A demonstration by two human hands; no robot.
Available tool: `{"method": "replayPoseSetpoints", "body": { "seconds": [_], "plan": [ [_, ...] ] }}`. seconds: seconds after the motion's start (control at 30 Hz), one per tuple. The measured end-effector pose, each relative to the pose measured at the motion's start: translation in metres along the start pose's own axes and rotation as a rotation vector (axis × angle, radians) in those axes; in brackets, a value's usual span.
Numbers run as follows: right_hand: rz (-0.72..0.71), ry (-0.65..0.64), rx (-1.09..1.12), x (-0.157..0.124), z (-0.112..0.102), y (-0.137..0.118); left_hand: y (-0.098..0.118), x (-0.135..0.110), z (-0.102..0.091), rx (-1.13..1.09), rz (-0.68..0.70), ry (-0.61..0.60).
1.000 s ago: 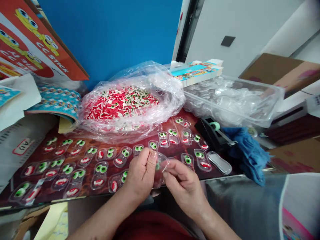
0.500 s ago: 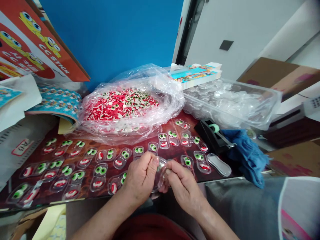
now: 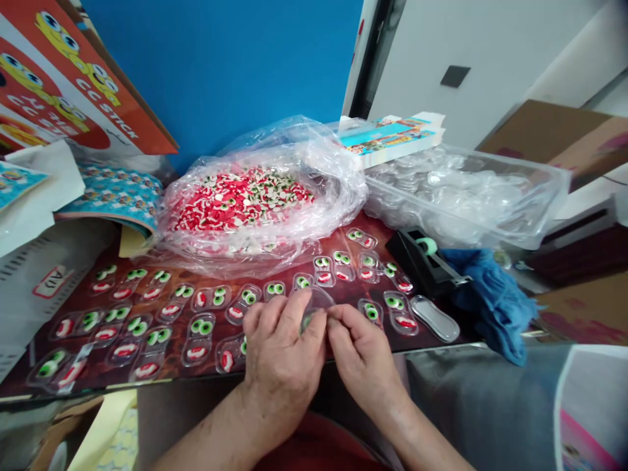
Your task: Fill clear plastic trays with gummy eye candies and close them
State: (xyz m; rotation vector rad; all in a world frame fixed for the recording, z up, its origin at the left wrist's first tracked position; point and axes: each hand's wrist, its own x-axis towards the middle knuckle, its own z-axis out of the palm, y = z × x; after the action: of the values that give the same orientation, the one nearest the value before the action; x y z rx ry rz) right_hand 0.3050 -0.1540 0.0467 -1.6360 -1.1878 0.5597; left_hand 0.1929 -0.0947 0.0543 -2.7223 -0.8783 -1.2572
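Observation:
Both of my hands meet over a clear plastic case (image 3: 321,299) near the table's front edge. My left hand (image 3: 283,343) is wrapped over it from the left, fingers bent, so most of the case is hidden. With thumb and forefinger, my right hand (image 3: 360,353) pinches the case's right side. A bit of green shows through the plastic. Similar cases surround my hands, holding green eyeball pieces and red-and-white mouth pieces, such as a filled case (image 3: 400,313) to the right and another case (image 3: 197,338) to the left.
Behind the rows of cases lies a clear bag (image 3: 338,163) of red, white and green pieces. A plastic bin (image 3: 510,229) of clear shells stands back right. Beside it are a black tape dispenser (image 3: 415,261), an oval case (image 3: 436,319) and a blue cloth (image 3: 495,301).
My left hand has rolled over the top of the case, its fingers now covering more of it. My right hand keeps its pinch on the right side. The view has shifted slightly.

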Motion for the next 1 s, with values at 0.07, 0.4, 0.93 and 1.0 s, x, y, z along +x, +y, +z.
{"method": "replayPoseSetpoints", "body": {
  "seconds": [0.07,0.4,0.93,1.0],
  "plan": [
    [-0.033,0.009,-0.031,-0.001,0.000,-0.001,-0.003,0.000,0.001,-0.117,-0.007,-0.046],
    [-0.081,-0.098,-0.081,-0.013,-0.003,-0.004,-0.029,0.006,-0.006,-0.769,-0.179,-0.454],
    [-0.143,-0.004,-0.242,-0.011,0.001,0.002,-0.002,-0.006,0.004,-0.148,-0.016,-0.330],
    [-0.175,0.015,-0.285,-0.010,0.000,0.000,-0.003,-0.006,0.006,-0.147,0.009,-0.317]
  ]
}}
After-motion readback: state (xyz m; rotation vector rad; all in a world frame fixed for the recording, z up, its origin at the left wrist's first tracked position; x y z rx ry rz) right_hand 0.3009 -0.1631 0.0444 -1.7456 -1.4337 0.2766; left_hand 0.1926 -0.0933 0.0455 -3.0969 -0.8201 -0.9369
